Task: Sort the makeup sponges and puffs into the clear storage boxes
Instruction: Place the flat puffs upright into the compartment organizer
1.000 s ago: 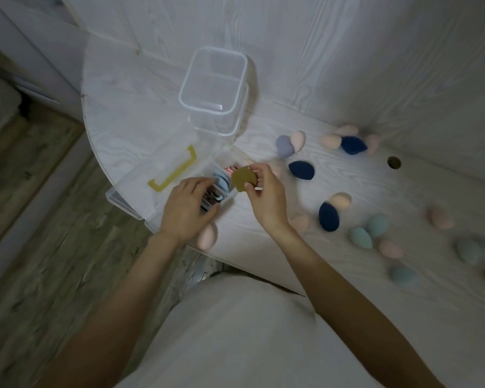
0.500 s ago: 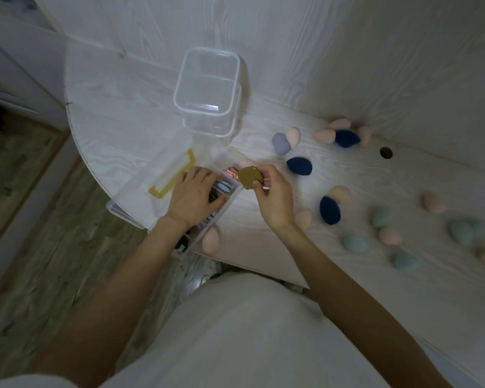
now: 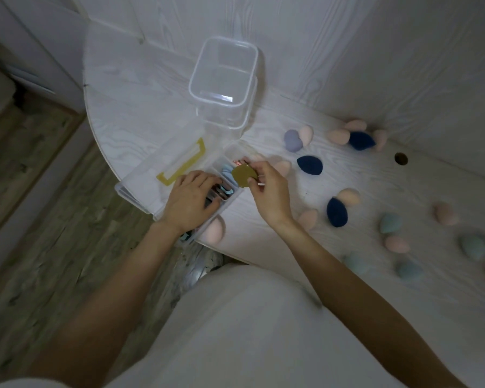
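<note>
- Shallow clear plastic storage box with yellow handle [image 3: 163, 177], table's near-left edge: no legible writing.
- Left hand [image 3: 189, 201]: fingers curled down onto the flat puffs [image 3: 226, 175] inside it.
- Right hand [image 3: 269, 189]: pinches olive round flat puff [image 3: 242, 175] above the box.
- Tall clear square container [image 3: 224, 77] behind.
- Teardrop sponges [image 3: 309, 164] scattered to the right.

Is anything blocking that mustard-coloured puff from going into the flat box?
Partly. The right hand pinches the mustard puff just over the open flat box, but the left hand rests across the puffs already inside, covering much of the opening. The lid is swung aside.
</note>
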Demonstrator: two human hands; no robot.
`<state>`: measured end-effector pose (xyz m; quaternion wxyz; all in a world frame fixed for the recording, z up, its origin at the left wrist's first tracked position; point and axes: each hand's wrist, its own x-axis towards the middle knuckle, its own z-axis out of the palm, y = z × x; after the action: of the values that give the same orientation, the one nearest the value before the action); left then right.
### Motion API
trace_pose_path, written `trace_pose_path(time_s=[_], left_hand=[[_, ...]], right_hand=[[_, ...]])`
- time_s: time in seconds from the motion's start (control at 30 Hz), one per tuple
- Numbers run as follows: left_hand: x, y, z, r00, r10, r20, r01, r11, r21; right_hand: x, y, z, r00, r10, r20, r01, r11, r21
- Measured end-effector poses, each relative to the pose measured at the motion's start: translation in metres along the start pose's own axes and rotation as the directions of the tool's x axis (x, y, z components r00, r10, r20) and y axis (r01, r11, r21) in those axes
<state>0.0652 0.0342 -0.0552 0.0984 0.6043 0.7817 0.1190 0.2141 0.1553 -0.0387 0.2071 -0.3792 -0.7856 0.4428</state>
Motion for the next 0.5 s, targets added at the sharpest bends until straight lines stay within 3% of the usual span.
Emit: trace_pose_path(time_s=[0.5], left_hand=[[0.003,-0.005,-0.008,0.998,0.055,0.0,-0.055,0.994,0.099]], right_hand=[[-0.003,-0.013,0.013,0.998,0.008,-0.054,-0.009,1.0,-0.027]])
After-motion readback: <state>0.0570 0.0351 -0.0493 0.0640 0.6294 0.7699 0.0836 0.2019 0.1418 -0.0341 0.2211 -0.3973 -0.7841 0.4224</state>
